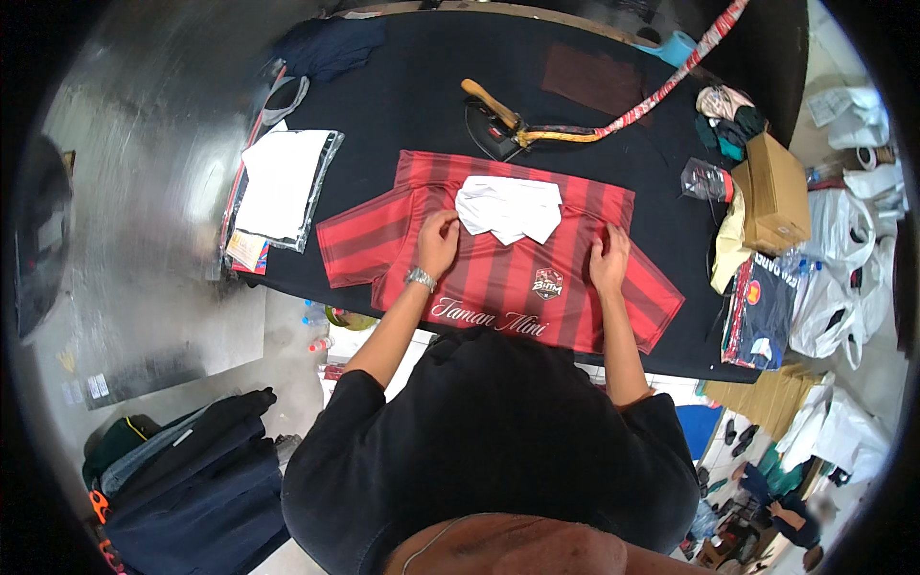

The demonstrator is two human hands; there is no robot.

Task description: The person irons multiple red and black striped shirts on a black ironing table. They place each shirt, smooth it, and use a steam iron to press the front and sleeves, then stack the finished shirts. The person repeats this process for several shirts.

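A red jersey [489,269] with dark stripes lies spread before me, bearing a badge and white lettering. On its upper middle sits a white folded piece [509,208]; whether it is cloth or paper, I cannot tell. My left hand [440,241], with a metal watch at the wrist, rests on the jersey close to the white piece's left edge. Over by the right sleeve seam, my right hand [610,260] touches the fabric with its fingers spread. Neither hand clearly grips anything.
An iron [496,129] with a wrapped cord [661,93] stands beyond the jersey on the black-covered table [417,86]. White sheets on a plastic packet [280,187] lie left. A cardboard box [773,194] and folded garments [758,313] line the right edge. Dark cloth [194,489] hangs lower left.
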